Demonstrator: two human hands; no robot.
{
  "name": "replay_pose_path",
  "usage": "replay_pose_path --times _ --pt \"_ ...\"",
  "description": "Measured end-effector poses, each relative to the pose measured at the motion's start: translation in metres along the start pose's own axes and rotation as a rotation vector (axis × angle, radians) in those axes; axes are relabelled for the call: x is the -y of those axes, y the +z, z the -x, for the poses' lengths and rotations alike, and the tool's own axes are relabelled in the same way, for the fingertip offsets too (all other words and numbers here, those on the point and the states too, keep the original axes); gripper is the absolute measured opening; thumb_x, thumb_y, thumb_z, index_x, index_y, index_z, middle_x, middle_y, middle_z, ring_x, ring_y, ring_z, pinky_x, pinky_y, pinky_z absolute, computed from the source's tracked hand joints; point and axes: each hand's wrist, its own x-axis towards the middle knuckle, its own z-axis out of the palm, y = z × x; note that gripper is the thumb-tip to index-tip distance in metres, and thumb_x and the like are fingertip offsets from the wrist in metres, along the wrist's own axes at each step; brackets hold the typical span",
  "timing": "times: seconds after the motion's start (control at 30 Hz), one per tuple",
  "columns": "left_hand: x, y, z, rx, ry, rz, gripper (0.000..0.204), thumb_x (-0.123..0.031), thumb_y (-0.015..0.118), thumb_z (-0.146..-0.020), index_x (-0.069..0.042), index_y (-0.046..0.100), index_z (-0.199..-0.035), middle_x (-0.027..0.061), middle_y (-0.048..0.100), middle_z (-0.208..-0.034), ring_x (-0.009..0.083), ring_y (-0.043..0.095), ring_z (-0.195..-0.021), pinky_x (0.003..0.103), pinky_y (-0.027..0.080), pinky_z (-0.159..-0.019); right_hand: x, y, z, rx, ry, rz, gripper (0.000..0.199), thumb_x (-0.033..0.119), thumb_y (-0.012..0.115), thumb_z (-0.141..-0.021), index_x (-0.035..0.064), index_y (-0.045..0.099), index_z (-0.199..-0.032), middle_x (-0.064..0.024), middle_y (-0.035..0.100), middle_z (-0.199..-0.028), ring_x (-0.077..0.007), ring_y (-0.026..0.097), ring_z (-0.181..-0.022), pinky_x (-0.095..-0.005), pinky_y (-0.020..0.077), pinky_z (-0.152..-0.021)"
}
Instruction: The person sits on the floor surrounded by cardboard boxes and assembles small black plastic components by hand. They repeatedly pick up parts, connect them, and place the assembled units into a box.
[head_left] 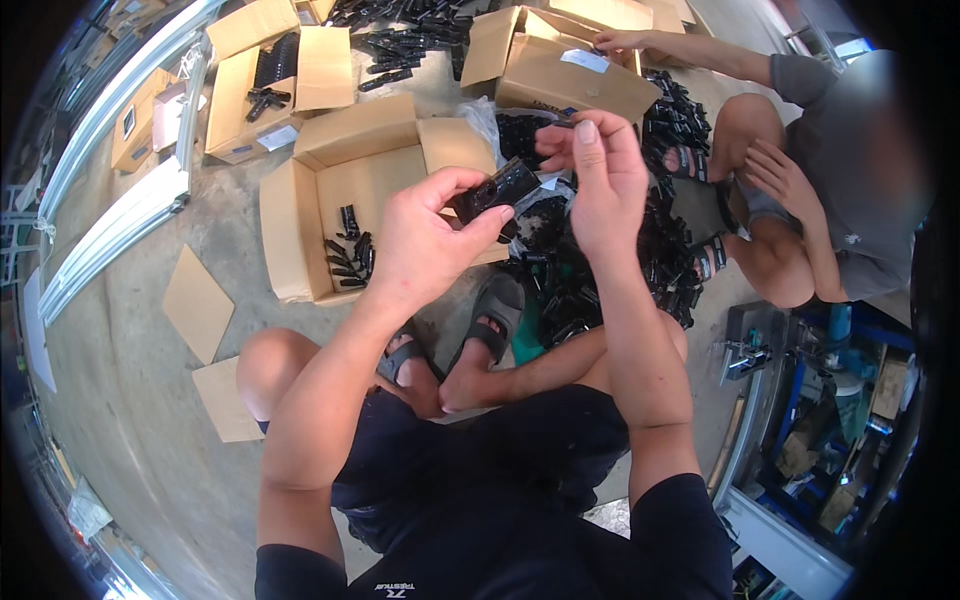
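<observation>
- Black part [508,187]: I have it up in the left hand [435,235], pinched between thumb and bent fingers, in front of the open carton's right side.
- That grip seems chosen to leave its broad side uncovered, facing my camera and within the other hand's reach.
- The right hand [608,185] is just beside it, fingers curled toward the thumb; whether they pinch a small dark piece, I cannot tell.
- The part looks stubby, glossy and rounded, with bright glints; finer detail is too small for me.
- Beyond, the open carton [345,165] holds a few black pieces [350,262], flaps spread, I judge, for easy access.
- Right of it, a loose heap [665,240] lies near a co-worker [850,190].
- Farther off, another carton [233,100] holds closely stacked black parts [278,60].
</observation>
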Motion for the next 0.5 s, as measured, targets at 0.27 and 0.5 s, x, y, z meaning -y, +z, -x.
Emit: replay_pose_path --times 0.27,0.5 --pt "-0.004 0.008 0.002 0.104 -0.051 0.21 0.03 -0.005 0.078 -0.09 0.004 0.069 -0.117 0.0054 0.075 -0.101 0.0058 0.067 -0.088 0.021 0.054 -0.076 -0.025 0.009 0.012 0.015 -0.132 0.18 0.021 0.023 0.046 -0.112 0.0029 0.051 -0.116 -0.0048 0.064 -0.079 -0.0085 0.06 -0.069 -0.0231 0.0468 -0.063" --pt "-0.006 0.007 0.001 0.135 -0.118 0.211 0.031 -0.004 0.078 -0.09 0.005 0.068 -0.118 0.0051 0.075 -0.1 0.0059 0.067 -0.087 0.021 0.054 -0.078 -0.02 0.008 0.016 -0.029 -0.182 0.319 0.015 0.015 0.055 -0.108 0.0008 0.052 -0.113 -0.0049 0.067 -0.077 -0.0108 0.064 -0.07 -0.0274 0.0539 -0.067"
